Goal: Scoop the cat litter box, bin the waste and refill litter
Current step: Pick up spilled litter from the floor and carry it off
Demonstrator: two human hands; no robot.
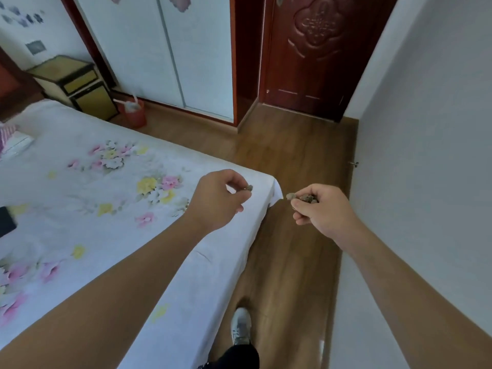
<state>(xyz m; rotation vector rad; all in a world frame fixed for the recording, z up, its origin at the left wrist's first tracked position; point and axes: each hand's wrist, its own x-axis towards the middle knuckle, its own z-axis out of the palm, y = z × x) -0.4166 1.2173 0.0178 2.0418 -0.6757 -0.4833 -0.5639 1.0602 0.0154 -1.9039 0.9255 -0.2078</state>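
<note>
At the far left a flat black object (pixel 6 221) lies on the bed covered with a white sheet printed with pink and yellow flowers (pixel 80 209), which fills the left half of the view. Behind the bed stands a yellow nightstand with black edging (pixel 77 85). Just beside it, on the brown wooden plank floor (pixel 292 155), sits a small red plastic bin (pixel 135 115) lined with a white bag, in front of the white sliding wardrobe doors (pixel 159 49). The left hand (pixel 218 199) hovers above the bed's near corner, its curled fingers pinching 1 small brownish clump of litter waste (pixel 249 188) between thumb and fingertips. Lower down, 1 grey-white shoe (pixel 241 326) is on the floor beside the bed. Apart from the left hand, over the floor, the right hand (pixel 319 207) grips a cluster of grey-brown litter clumps (pixel 303 197), some showing past its curled fingers. Both hands are well apart from the red bin. A dark red carved wooden door (pixel 314 49) stands at the far end, and a plain white wall (pixel 426 129) runs along the right.
</note>
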